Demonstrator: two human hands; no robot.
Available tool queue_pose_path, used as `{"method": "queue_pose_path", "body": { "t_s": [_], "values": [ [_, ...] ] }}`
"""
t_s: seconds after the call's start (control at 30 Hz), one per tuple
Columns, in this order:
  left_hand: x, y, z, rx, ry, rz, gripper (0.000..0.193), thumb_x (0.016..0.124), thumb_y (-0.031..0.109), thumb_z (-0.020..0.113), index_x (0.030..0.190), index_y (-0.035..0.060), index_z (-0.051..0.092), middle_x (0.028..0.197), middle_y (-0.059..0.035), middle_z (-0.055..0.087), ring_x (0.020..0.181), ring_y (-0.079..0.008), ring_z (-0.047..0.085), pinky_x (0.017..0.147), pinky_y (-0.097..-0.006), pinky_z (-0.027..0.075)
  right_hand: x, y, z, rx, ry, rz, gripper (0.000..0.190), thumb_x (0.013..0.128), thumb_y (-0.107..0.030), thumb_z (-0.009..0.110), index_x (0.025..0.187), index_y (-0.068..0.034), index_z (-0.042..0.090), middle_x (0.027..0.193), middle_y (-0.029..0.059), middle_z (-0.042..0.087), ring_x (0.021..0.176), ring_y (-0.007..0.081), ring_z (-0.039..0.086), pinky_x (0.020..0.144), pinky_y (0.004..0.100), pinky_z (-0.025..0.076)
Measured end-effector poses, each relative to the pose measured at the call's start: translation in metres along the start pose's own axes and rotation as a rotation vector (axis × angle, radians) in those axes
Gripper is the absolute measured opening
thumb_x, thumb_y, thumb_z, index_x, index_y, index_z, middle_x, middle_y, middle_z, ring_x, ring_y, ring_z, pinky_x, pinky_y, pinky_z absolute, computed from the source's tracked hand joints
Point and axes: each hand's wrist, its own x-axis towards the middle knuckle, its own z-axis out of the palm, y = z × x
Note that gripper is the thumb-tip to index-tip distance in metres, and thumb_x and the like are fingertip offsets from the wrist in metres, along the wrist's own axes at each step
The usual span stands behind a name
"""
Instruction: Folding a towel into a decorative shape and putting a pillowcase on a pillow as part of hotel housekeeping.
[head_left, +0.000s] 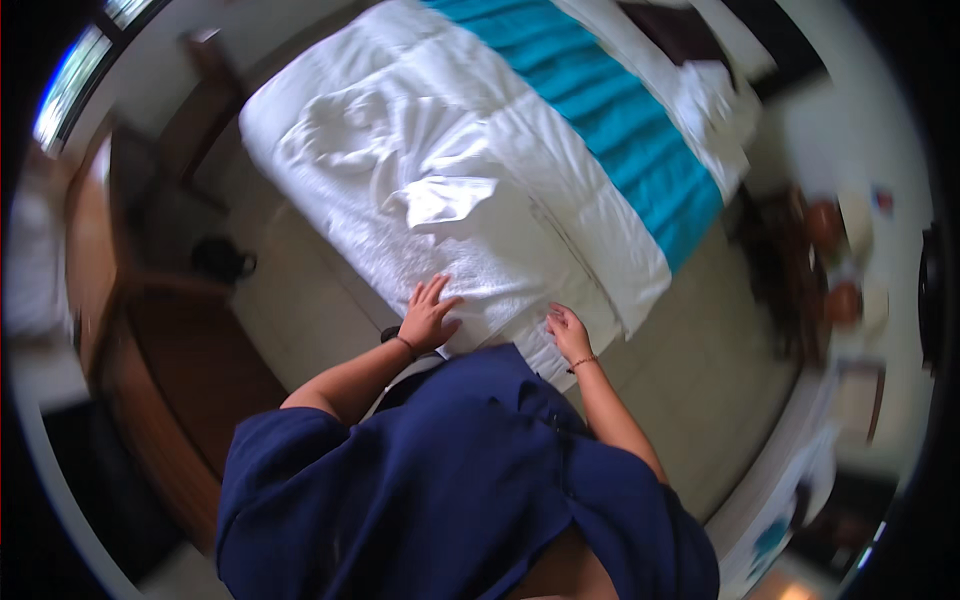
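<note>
A white towel (480, 255) lies spread over the foot end of the bed. Its far part is bunched into gathered folds (375, 135), with a smaller white cloth (448, 201) lying crumpled on top. My left hand (429, 316) is at the towel's near left part, palm down, fingers apart and nothing in them. At the near right my right hand (568, 334) has its fingers loosely curled over the towel's near edge. Whether those fingertips pinch any fabric cannot be made out. Beneath the towel is a white quilted duvet (637, 281).
A teal bed runner (592, 112) crosses the bed, with a dark cushion (679, 34) beyond it. Wooden furniture (97, 247) and a black bag-like object (221, 257) are at left. Lamps with reddish-brown bases (844, 304) stand at right. Tiled floor (705, 367) borders the bed.
</note>
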Motion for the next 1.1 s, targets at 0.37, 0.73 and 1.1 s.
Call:
{"method": "queue_pose_path", "body": {
  "t_s": [0.37, 0.73, 1.1],
  "values": [
    [-0.039, 0.011, 0.140, -1.050, 0.771, -1.208, 0.062, 0.068, 0.016, 0.080, 0.116, 0.0036, 0.044, 0.091, -0.0122, 0.061, 0.074, -0.0204, 0.062, 0.060, -0.0342, 0.054, 0.046, -0.056, 0.009, 0.174, -0.051, 0.328, 0.028, 0.087, -0.037, 0.058, 0.093, -0.011, 0.051, 0.082, 0.0008, 0.055, 0.067, 0.0133, 0.055, 0.053, 0.0303, 0.045],
    [-0.056, 0.054, 0.071, -0.897, 0.443, -1.037, 0.082, 0.070, 0.030, 0.072, 0.137, 0.0081, 0.029, 0.124, -0.0280, 0.050, 0.116, -0.0383, 0.050, 0.094, -0.0492, 0.042, 0.074, 0.003, -0.021, 0.077, -0.066, 0.230, 0.020, 0.087, -0.024, 0.060, 0.085, -0.007, 0.049, 0.067, 0.0053, 0.053, 0.049, 0.0155, 0.048, 0.039, 0.0310, 0.037],
    [-0.076, 0.132, 0.138, -0.084, -0.121, -0.458, 0.093, 0.069, 0.054, 0.068, 0.145, 0.0360, 0.017, 0.154, -0.0095, 0.008, 0.141, -0.0301, 0.006, 0.100, -0.0718, 0.006, 0.004, -0.018, 0.011, -1.296, -0.610, -1.033, 0.070, 0.080, -0.050, 0.056, 0.141, -0.024, 0.034, 0.149, 0.0103, 0.022, 0.139, 0.0326, 0.014, 0.110, 0.0562, 0.004]
  ]
}}
